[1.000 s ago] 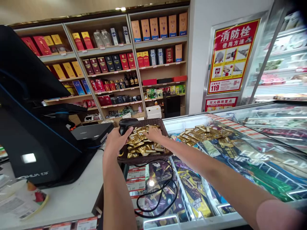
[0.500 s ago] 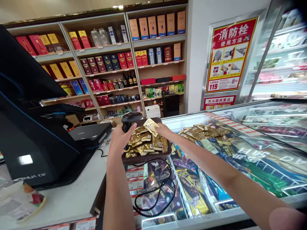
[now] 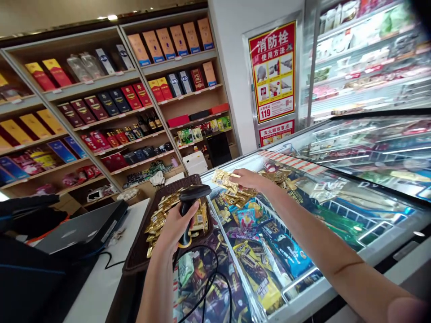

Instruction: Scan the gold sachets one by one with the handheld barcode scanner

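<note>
Pinching a gold packet (image 3: 222, 178) over the freezer (image 3: 292, 309), right of the basket (image 3: 133, 260)
Right hand (image 3: 249, 178) has its grip closed on the packet's right end; left hand (image 3: 177, 223) wraps its grip round the scanner (image 3: 193, 192) above the basket. A light edge hold should avoid creasing; the basket's right rim and the looped cable (image 3: 215, 272) want care, with open air between the hands.

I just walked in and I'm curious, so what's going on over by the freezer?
A person's left hand grips a black handheld scanner in front of a brown basket of gold packets. The right hand holds at least one gold packet, out of the basket and over the freezer. More gold packets show near that hand.
</note>
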A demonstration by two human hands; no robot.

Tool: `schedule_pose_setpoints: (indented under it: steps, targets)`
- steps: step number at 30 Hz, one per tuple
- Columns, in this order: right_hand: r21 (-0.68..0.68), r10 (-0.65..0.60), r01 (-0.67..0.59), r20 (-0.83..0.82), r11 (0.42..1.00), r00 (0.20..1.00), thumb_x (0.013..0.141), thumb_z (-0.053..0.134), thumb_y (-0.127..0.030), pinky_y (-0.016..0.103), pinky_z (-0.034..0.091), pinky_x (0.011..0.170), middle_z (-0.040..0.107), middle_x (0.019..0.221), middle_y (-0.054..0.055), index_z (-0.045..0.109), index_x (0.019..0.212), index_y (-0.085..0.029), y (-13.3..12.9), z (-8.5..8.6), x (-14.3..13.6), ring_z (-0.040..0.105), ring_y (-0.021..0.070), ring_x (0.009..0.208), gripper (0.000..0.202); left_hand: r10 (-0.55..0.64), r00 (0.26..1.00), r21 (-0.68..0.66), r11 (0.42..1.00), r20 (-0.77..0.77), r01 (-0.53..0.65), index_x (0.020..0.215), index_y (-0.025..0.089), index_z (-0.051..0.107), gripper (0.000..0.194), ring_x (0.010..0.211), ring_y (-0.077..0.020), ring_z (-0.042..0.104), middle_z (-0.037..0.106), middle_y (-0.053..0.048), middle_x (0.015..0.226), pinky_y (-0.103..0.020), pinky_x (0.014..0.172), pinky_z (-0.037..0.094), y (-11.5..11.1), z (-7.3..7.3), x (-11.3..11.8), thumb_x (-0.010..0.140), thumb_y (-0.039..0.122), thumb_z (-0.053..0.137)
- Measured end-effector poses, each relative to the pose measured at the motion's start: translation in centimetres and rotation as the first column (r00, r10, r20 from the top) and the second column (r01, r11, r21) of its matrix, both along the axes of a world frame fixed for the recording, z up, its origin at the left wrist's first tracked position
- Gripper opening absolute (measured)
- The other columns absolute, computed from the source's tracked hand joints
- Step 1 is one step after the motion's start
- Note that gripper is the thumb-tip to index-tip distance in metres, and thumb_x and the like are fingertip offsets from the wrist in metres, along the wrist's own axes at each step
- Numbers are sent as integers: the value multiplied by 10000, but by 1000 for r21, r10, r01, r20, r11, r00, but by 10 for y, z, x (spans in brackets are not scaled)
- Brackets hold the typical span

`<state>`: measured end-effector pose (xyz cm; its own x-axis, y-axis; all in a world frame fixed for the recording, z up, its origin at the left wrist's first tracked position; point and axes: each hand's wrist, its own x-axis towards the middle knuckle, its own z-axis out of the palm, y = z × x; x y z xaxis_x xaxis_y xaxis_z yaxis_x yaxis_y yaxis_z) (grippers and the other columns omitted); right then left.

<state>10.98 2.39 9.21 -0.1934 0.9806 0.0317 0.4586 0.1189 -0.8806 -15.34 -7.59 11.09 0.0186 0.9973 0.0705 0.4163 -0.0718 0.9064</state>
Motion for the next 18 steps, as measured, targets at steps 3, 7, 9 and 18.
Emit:
schedule_pose_setpoints:
  steps: [3,7,9,18]
  targets:
    - [14,17,-17,4,1000,1000,899,583,-432,233,378,531,606,742,16,569,898,-192,-3,3,3,580,145,604,241,17,1000,20,1000,-24,-16,780,194,542,480,479,-108,453,505,46,530,-214,464,340,-5,5,4,702,642,696]
    - [43,51,-52,25,998,998,889,596,-467,230,378,524,620,722,19,584,908,-190,-3,1,4,588,150,589,278,63,997,65,996,-37,-61,781,193,541,509,471,-108,459,502,52,529,-216,461,344,-10,10,7,677,665,700]
    - [42,56,-57,42,997,998,895,589,-467,230,369,517,602,658,9,593,920,-187,-3,0,4,572,149,565,281,69,997,79,995,-45,-65,779,193,530,493,476,-103,462,508,53,544,-217,471,352,-12,13,9,687,644,707]
    - [29,61,-62,44,998,997,912,565,-467,214,393,535,649,785,28,593,966,-180,-9,4,3,601,141,625,293,81,990,90,993,-112,-71,805,197,537,472,479,-105,458,501,59,535,-216,467,342,-21,23,14,698,627,701]
